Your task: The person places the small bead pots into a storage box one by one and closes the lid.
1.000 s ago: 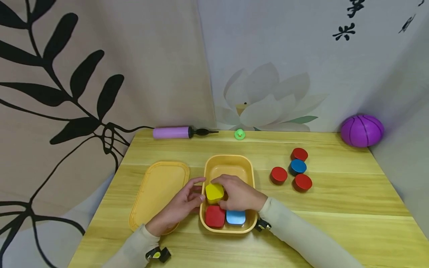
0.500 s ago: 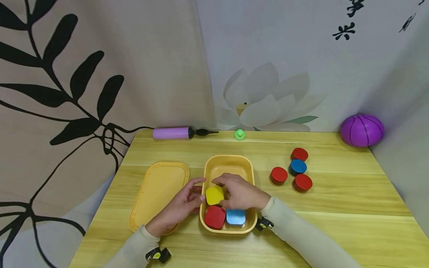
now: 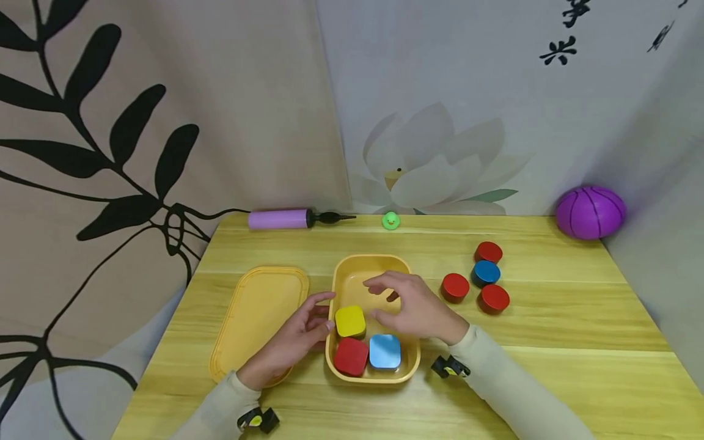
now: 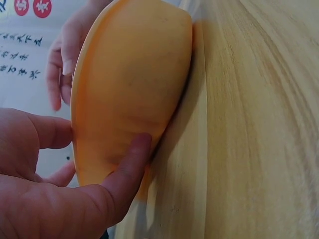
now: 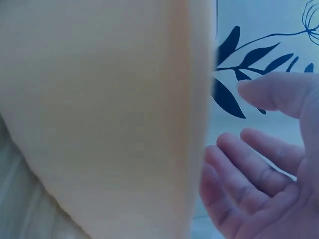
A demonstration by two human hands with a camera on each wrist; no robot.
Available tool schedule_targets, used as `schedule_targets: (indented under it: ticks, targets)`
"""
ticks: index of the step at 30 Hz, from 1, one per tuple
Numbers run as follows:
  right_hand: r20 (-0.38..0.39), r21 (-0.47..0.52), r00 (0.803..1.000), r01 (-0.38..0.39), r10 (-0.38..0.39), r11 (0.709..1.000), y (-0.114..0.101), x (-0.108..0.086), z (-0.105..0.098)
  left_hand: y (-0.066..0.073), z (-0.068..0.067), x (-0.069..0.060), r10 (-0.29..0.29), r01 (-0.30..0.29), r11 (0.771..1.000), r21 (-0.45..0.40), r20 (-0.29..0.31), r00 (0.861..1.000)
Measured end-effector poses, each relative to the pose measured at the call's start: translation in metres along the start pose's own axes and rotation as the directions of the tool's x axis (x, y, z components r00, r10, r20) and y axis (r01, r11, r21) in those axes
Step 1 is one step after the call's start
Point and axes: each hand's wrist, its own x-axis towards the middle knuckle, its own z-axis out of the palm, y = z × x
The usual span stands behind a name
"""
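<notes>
A yellow plastic box [image 3: 371, 263] stands in the middle of the table in the head view. Inside its near part lie a yellow block [image 3: 350, 321], a red block [image 3: 351, 357] and a light blue block [image 3: 385, 351]. My left hand [image 3: 297, 333] rests its fingertips against the box's left wall and rim; the left wrist view shows a fingertip [image 4: 142, 142] pressed on the outer wall. My right hand [image 3: 420, 305] hovers over the box's right side, holding nothing, fingers loosely bent and apart from the thumb. In the right wrist view, the box wall [image 5: 99, 119] hides the blocks.
A yellow lid [image 3: 264, 311] lies left of the box. To the right stand several round red and blue pieces, such as a red one [image 3: 454, 287]. Along the back are a purple pump [image 3: 280, 219], a green duck-faced toy [image 3: 391, 220] and a purple ball [image 3: 591, 212].
My right hand has let go of the yellow block and lifted up and to the right. The yellow block stays at the box's left side. My left hand keeps its place.
</notes>
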Motion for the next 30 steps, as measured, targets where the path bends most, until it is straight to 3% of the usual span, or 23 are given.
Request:
schedule_targets:
  ticks: [10, 18, 23, 30]
  targets:
    - [-0.127, 0.001, 0.991, -0.043, 0.043, 0.999, 0.008, -0.021, -0.021, -0.004, 0.002, -0.002, -0.006, 0.006, 1.0, -0.008, -0.013, 1.0]
    - [-0.296, -0.021, 0.953, -0.077, 0.068, 0.997, 0.03, -0.045, -0.041, -0.003, 0.004, 0.002, 0.01, -0.01, 1.0, -0.01, 0.005, 1.0]
    - [-0.349, -0.026, 0.934, -0.089, 0.074, 0.996, 0.045, -0.062, -0.053, -0.003, 0.002, 0.002, 0.016, -0.016, 1.0, 0.007, 0.013, 1.0]
    - [-0.401, -0.031, 0.902, -0.19, 0.161, 0.981, 0.062, -0.088, -0.063, -0.002, 0.0, 0.002, 0.015, -0.016, 1.0, 0.009, 0.02, 1.0]
